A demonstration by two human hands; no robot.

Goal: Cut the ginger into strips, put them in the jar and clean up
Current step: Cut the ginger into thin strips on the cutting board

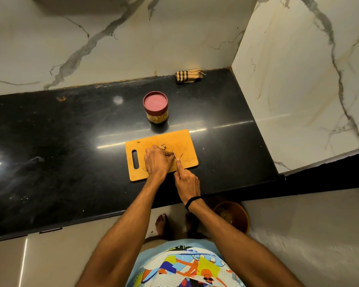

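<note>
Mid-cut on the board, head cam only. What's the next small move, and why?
Probably press the knife down for one more slice. The left hand pins the ginger on the cutting board. The right hand grips the knife with its blade beside that hand's fingertips, and a chunk of ginger shows beyond them. The jar has its lid on, so transfer looks premature.

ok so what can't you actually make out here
All in the head view:
- ginger: mostly under the left hand; only a bit shows beyond it.
- knife: handle hidden in the right hand; just a sliver of blade shows.
- jar: lid on, contents too small and dim to name.
- brown bowl on the floor: partly behind the counter edge; contents blurred.
</note>
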